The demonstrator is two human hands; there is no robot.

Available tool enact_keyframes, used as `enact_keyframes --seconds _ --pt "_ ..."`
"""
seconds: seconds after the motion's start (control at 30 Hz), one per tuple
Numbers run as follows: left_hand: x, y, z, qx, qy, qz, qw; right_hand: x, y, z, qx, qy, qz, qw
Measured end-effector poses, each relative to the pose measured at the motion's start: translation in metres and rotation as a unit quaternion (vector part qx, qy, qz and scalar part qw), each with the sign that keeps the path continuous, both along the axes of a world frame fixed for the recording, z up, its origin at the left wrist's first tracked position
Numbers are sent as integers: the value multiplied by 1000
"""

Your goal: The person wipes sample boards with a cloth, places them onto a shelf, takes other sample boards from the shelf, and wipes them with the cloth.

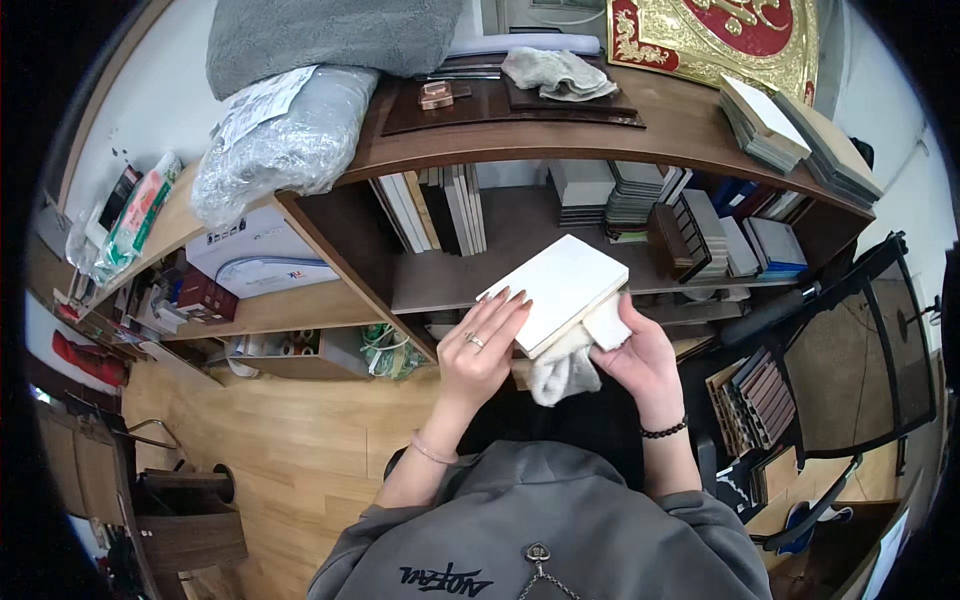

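Observation:
A thick white rectangular board [567,283], perhaps a stack of sample boards, is held up in front of my body. My left hand [480,345] grips its left side, fingers laid over the top face; its thumb is hidden. At the right edge my right hand [640,355] holds a smaller white block [606,322], thumb along its side, against the board. A light grey cloth [563,376] hangs crumpled below the board, by the right hand's fingertips. Which fingers grip the cloth I cannot tell.
Ahead stands a brown shelf unit [440,150] with books and sample boards. On its top lie a wrapped package [285,130], another cloth [558,75] and stacked boards [765,120]. A mesh-backed chair [860,350] stands at right, a dark stool-like piece [190,500] at lower left.

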State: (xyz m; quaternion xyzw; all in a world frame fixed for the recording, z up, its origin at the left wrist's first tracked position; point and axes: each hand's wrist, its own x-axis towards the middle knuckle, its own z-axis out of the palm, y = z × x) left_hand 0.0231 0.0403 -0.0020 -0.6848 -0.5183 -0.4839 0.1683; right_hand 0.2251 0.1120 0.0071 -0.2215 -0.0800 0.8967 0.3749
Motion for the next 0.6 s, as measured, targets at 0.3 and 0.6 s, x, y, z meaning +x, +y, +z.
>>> enact_keyframes --seconds 0.3,0.6 --pt "6 115 -5 64 76 52 994 42 36 -140 -157 167 -180 957" --pt "22 265 -32 15 200 176 964 34 11 -231 -120 110 -5 987"
